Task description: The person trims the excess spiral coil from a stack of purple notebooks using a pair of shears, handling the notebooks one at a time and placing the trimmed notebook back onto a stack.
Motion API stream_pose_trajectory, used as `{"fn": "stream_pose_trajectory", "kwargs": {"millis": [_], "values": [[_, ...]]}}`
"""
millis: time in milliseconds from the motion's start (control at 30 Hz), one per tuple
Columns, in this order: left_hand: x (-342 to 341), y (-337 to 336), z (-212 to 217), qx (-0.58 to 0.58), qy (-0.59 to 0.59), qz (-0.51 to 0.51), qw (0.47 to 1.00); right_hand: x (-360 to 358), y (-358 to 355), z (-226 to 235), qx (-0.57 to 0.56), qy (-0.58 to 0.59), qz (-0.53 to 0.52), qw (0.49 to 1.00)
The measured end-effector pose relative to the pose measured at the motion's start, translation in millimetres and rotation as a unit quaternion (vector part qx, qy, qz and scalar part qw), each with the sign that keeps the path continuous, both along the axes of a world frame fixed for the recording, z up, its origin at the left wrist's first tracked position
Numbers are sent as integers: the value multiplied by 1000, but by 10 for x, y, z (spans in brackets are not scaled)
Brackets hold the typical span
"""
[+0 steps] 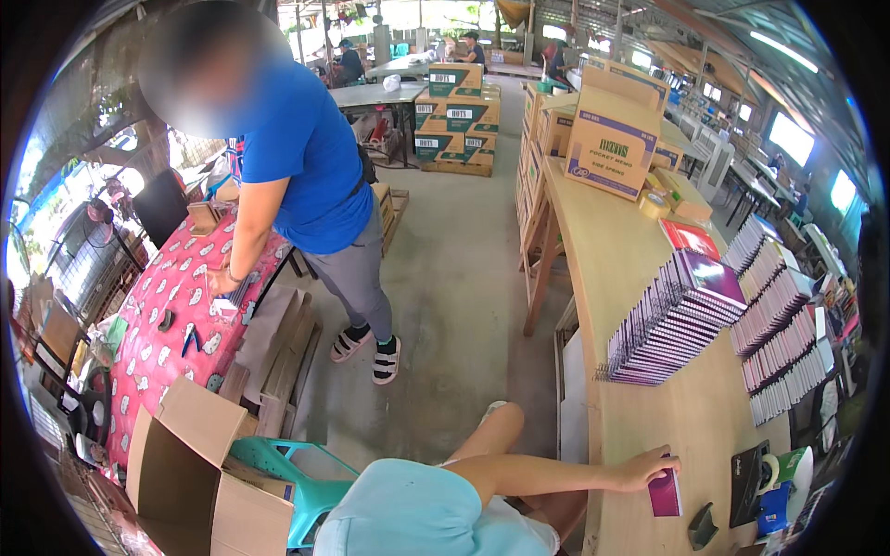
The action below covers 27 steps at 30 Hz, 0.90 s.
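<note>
My left hand [647, 470] reaches over the wooden table, its fingers closed on the upper part of a small purple notebook [665, 496]. That notebook stands close to the table's near end. Just beyond it rises a tall stack of purple spiral notebooks [681, 310], leaning slightly. A small dark curved piece [703, 526] lies to the right of the hand. My right hand is out of the picture.
The wooden table [593, 269] also bears more notebook stacks [779, 324], a tape roll [653, 204] and a carton [612, 144]. A green plastic chair [311, 491] and open box [176, 491] stand left. A co-worker in blue [311, 167] handles something at a pink-covered table [171, 371].
</note>
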State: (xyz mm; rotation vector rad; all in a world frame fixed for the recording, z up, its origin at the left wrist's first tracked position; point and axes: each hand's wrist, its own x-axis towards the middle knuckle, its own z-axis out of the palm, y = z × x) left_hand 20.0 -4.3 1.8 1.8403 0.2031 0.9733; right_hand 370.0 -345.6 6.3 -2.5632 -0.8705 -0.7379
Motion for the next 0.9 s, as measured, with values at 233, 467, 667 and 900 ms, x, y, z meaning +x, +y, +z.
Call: {"fn": "stream_pose_trajectory", "kwargs": {"millis": [233, 467, 667, 900], "values": [[-55, -36, 65, -4, 23, -6, 1000, -257, 221, 477, 132, 200, 217, 946], [-125, -120, 70, -6, 23, -10, 1000, -1834, 1009, 1056, -20, 191, 367, 910], [49, 118, -139, -32, 37, 14, 999, -1785, 1520, 636, 112, 326, 338, 876], [-31, 193, -55, -25, 47, 47, 997, -1857, 1827, 669, 143, 343, 334, 866]]}}
